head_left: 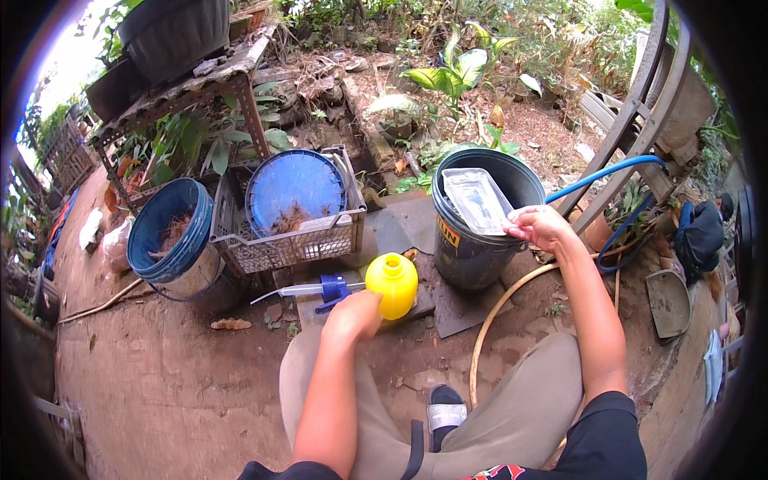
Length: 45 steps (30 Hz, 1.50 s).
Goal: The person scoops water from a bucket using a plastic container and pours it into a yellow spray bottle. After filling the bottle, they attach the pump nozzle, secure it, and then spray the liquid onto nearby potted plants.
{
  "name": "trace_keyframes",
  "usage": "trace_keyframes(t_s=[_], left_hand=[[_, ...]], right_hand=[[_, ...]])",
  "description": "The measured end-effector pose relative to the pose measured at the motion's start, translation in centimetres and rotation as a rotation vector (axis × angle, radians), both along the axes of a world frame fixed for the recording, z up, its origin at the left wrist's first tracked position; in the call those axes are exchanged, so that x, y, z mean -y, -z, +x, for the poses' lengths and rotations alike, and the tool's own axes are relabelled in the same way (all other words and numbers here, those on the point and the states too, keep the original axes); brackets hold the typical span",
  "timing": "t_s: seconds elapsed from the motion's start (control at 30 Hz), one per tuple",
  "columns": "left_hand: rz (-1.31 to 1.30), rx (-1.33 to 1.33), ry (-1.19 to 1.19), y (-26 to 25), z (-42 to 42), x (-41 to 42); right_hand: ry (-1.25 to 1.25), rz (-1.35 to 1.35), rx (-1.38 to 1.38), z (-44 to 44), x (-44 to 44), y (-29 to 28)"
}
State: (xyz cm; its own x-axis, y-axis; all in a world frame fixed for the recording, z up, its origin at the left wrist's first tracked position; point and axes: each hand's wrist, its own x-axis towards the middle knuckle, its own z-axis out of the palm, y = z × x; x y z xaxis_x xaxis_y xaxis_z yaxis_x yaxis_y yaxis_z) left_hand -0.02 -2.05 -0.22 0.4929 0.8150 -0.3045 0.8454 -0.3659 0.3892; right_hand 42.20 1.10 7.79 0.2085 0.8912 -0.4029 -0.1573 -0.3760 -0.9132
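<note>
My left hand (pixel 354 315) is closed against the lower left side of a yellow plastic spray bottle (pixel 393 294), with most fingers hidden. The bottle's neck is uncapped and faces up. Just beyond that hand lies a blue trigger spray head (pixel 333 288) with a clear tube, off the bottle. My right hand (pixel 539 227) pinches the near right corner of a clear rectangular plastic container (pixel 476 201). The container tilts over the mouth of a black bucket (pixel 474 258); whether it touches the rim, I cannot tell.
A grey plastic crate (pixel 288 252) holds a blue lid (pixel 294 186) with brown fibre on it. Left of it leans a blue-rimmed bucket (pixel 174 234). A yellowish hose (pixel 480 342) curves past my foot. Metal frame legs (pixel 636 120) and a dustpan (pixel 669 303) stand right.
</note>
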Motion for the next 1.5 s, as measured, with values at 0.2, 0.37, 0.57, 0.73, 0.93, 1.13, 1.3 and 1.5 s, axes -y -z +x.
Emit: trace_keyframes(t_s=[0.2, 0.37, 0.57, 0.73, 0.93, 1.13, 1.3, 1.5], left_hand=[[0.023, -0.011, 0.004, -0.1, 0.1, 0.2], [0.025, 0.026, -0.020, -0.6, 0.4, 0.6], [0.007, 0.003, -0.033, -0.4, 0.4, 0.4], [-0.026, -0.011, -0.038, -0.8, 0.7, 0.4], [-0.015, -0.011, -0.038, -0.7, 0.6, 0.4], [-0.158, -0.078, -0.045, -1.2, 0.7, -0.2], [-0.101, -0.056, -0.044, -1.0, 0.4, 0.0], [-0.143, -0.069, -0.048, -1.1, 0.2, -0.1]], right_hand=[[-0.106, -0.126, -0.056, -1.2, 2.0, 0.3], [-0.217, -0.193, -0.064, -1.9, 2.7, 1.7], [-0.320, -0.263, -0.047, -2.8, 2.7, 2.5], [-0.341, -0.272, -0.042, -3.0, 2.5, 3.6], [-0.368, -0.277, -0.024, -3.2, 2.4, 4.5], [-0.379, -0.299, -0.003, -3.7, 2.2, 4.7], [-0.389, -0.297, 0.020, -4.0, 1.9, 4.4], [-0.388, -0.281, 0.052, -4.7, 1.9, 3.8]])
